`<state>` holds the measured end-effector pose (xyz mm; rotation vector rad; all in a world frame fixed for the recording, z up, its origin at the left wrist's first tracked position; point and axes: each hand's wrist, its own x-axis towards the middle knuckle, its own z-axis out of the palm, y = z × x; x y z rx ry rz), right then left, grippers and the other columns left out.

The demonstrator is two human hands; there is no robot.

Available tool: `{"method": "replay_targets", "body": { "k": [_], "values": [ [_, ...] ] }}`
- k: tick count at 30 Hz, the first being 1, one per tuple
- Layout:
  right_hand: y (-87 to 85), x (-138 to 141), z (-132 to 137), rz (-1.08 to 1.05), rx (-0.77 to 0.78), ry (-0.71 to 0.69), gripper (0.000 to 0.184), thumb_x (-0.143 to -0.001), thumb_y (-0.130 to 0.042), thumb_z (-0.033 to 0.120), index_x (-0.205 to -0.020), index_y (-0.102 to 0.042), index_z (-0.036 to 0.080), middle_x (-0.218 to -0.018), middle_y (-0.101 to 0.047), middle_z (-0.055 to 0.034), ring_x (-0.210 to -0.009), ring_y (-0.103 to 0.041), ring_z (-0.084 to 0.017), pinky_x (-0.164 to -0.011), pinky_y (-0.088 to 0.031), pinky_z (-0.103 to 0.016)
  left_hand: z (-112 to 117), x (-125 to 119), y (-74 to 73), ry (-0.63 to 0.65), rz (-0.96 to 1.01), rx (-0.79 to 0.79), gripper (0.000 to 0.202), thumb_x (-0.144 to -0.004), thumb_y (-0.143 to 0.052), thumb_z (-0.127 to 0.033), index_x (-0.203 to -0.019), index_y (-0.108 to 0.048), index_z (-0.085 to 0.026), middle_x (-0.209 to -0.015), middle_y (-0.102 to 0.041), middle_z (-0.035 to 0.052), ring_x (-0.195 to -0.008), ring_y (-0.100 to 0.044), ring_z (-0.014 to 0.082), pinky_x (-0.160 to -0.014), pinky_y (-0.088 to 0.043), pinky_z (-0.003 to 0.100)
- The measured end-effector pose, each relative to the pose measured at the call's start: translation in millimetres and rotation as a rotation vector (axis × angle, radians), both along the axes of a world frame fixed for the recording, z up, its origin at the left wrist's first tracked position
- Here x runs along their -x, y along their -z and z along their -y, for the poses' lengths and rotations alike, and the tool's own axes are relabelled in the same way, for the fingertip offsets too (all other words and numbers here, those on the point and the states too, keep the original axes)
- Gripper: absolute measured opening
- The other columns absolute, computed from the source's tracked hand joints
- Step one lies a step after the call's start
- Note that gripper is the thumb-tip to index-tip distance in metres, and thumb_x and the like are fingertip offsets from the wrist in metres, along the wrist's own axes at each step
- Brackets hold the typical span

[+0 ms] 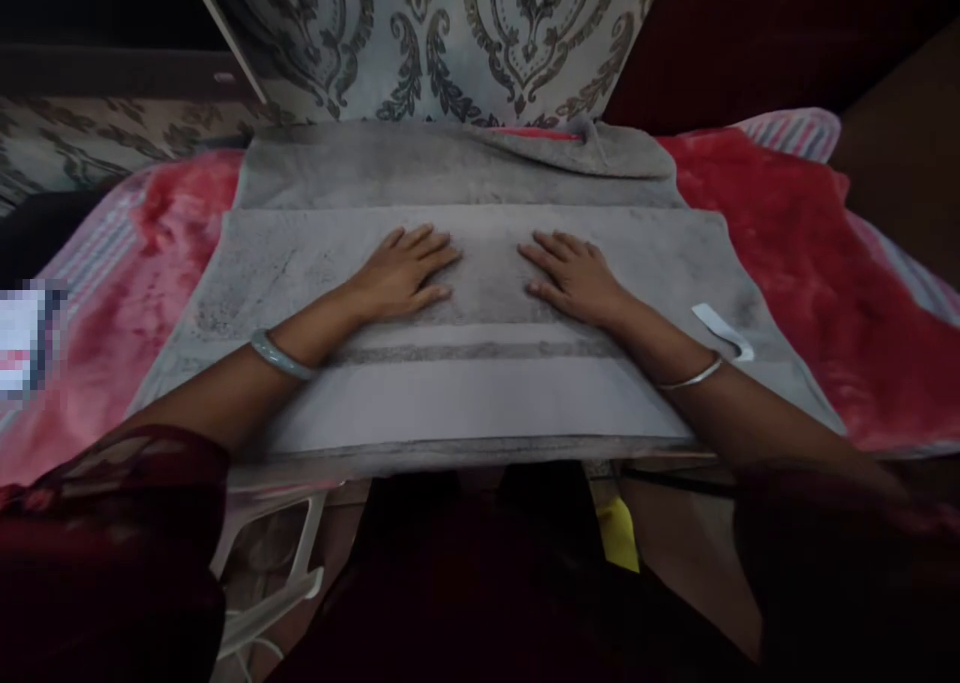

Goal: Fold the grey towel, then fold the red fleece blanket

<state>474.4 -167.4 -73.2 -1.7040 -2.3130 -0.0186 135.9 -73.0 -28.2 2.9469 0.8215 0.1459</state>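
Note:
My left hand lies palm down on a grey plush cloth, its fingers spread and pointing inward. Opposite it, my right hand also rests flat on the cloth with fingers apart, a gap of bare cloth between the two. The cloth has a fold line across it behind my fingertips, and its far part has a turned-up edge at the right. In front of my hands a smooth pale band runs along the near side. Close to my right wrist lies a curled white strip.
A red fuzzy blanket spreads under the cloth on both sides. Patterned wall covering stands at the back, with a dark screen at upper left. Below the near edge are a white plastic chair and something yellow.

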Motion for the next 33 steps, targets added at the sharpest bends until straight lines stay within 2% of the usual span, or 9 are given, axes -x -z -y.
{"method": "replay_targets", "body": {
  "k": [4,8,15,17,20,23,26,30,33],
  "values": [
    [2.7,19,23,0.007,0.021,0.032,0.068,-0.101,-0.036,0.064,-0.162,-0.026,0.034,-0.169,-0.023,-0.0063,-0.152,-0.019,-0.04,-0.117,-0.017,-0.069,24,4,11.5,0.006,-0.04,0.001,0.068,-0.101,-0.033,-0.058,-0.162,-0.025,-0.028,-0.17,-0.022,0.0093,-0.155,-0.016,0.0345,-0.122,-0.013,0.058],
    [-1.3,25,45,0.006,0.034,0.093,0.067,-0.102,-0.037,0.061,-0.161,-0.027,0.033,-0.168,-0.025,-0.009,-0.152,-0.02,-0.041,-0.114,-0.02,-0.072,39,10,11.1,-0.019,-0.051,-0.024,0.069,-0.101,-0.035,-0.057,-0.161,-0.028,-0.025,-0.169,-0.022,0.0128,-0.155,-0.016,0.0359,-0.122,-0.015,0.058],
    [-8.3,31,148,0.052,0.103,0.182,0.057,-0.105,-0.035,0.052,-0.159,-0.035,0.034,-0.168,-0.026,-0.0049,-0.154,-0.022,-0.034,-0.119,-0.024,-0.062,90,44,9.5,-0.025,-0.095,-0.003,0.065,-0.1,-0.036,-0.058,-0.159,-0.035,-0.032,-0.17,-0.02,0.0062,-0.157,-0.014,0.0345,-0.123,-0.017,0.058],
    [-8.7,32,175,0.032,0.083,0.195,0.056,-0.105,-0.035,0.051,-0.158,-0.037,0.032,-0.167,-0.029,-0.005,-0.154,-0.023,-0.032,-0.12,-0.023,-0.059,110,42,9.8,0.004,-0.089,0.008,0.067,-0.099,-0.037,-0.06,-0.159,-0.036,-0.029,-0.169,-0.024,0.0086,-0.156,-0.017,0.0343,-0.123,-0.021,0.057],
    [-7.8,34,202,-0.016,0.054,0.184,0.059,-0.104,-0.039,0.054,-0.158,-0.038,0.03,-0.166,-0.03,-0.0065,-0.154,-0.023,-0.031,-0.121,-0.023,-0.058,145,27,13.9,0.162,-0.017,-0.033,0.066,-0.099,-0.038,-0.059,-0.158,-0.036,-0.029,-0.168,-0.027,0.0091,-0.154,-0.025,0.0319,-0.123,-0.025,0.056],
    [-6.2,34,216,-0.058,0.037,0.143,0.067,-0.1,-0.046,0.062,-0.158,-0.038,0.029,-0.167,-0.029,-0.0076,-0.155,-0.021,-0.031,-0.122,-0.021,-0.057,171,5,24.6,0.231,0.088,-0.144,0.057,-0.102,-0.036,-0.048,-0.152,-0.047,-0.023,-0.162,-0.04,0.0114,-0.15,-0.035,0.0312,-0.12,-0.033,0.054],
    [-5.7,32,222,-0.091,0.031,0.134,0.067,-0.099,-0.049,0.062,-0.158,-0.039,0.03,-0.165,-0.033,-0.0083,-0.154,-0.023,-0.03,-0.122,-0.023,-0.056,178,-11,37.4,0.198,0.128,-0.219,0.05,-0.102,-0.035,-0.038,-0.14,-0.06,-0.019,-0.151,-0.054,0.0149,-0.142,-0.047,0.0338,-0.114,-0.043,0.054],
    [-6.9,32,222,-0.128,0.014,0.148,0.059,-0.102,-0.05,0.053,-0.154,-0.045,0.027,-0.163,-0.038,-0.009,-0.153,-0.025,-0.027,-0.122,-0.023,-0.055,176,-17,43.8,0.159,0.13,-0.251,0.052,-0.095,-0.034,-0.015,-0.138,-0.063,-0.022,-0.147,-0.058,0.0123,-0.139,-0.051,0.032,-0.109,-0.048,0.051],
    [-5.4,32,221,-0.157,-0.012,0.163,0.046,-0.104,-0.049,0.037,-0.149,-0.052,0.028,-0.158,-0.046,-0.0078,-0.152,-0.03,-0.025,-0.121,-0.026,-0.053,177,-15,41.0,0.171,0.121,-0.275,0.062,-0.089,-0.033,-0.005,-0.14,-0.062,-0.026,-0.148,-0.058,0.009,-0.139,-0.051,0.0302,-0.107,-0.049,0.049]
  ]
}}
